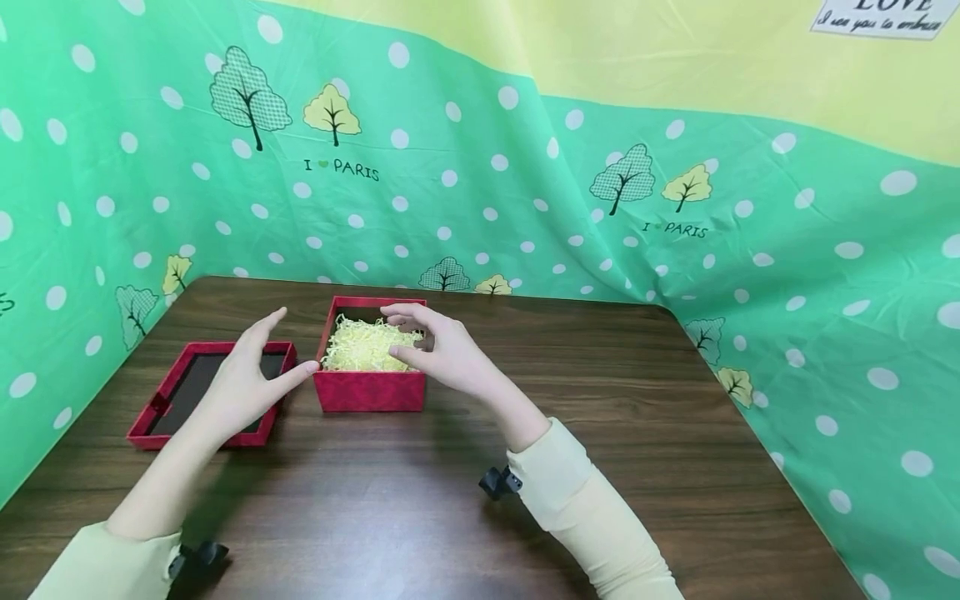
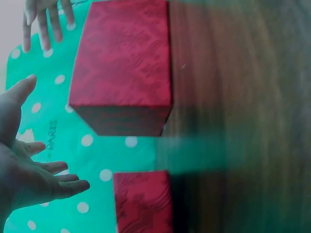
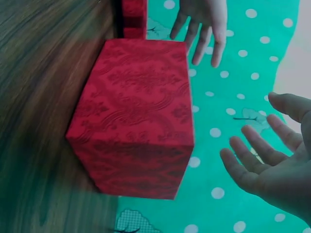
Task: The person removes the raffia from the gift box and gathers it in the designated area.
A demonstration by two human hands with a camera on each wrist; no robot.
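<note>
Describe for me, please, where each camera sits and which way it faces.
Head: worn on the head, facing forward and down at the table, red box and shallow red tray; left hand, right hand and sleeves show.
Left wrist: on that wrist, facing the red box's outside; left hand at left edge, right hand's fingers at top.
Right wrist: on that wrist, also facing the red box's outside; right hand at right edge, left hand at top.
Shared: both wrist views show the red box and both hands.

head: high, farther, forward-down; wrists: low, close, forward, rolled sideways; all share red box [image 1: 370, 392]
</note>
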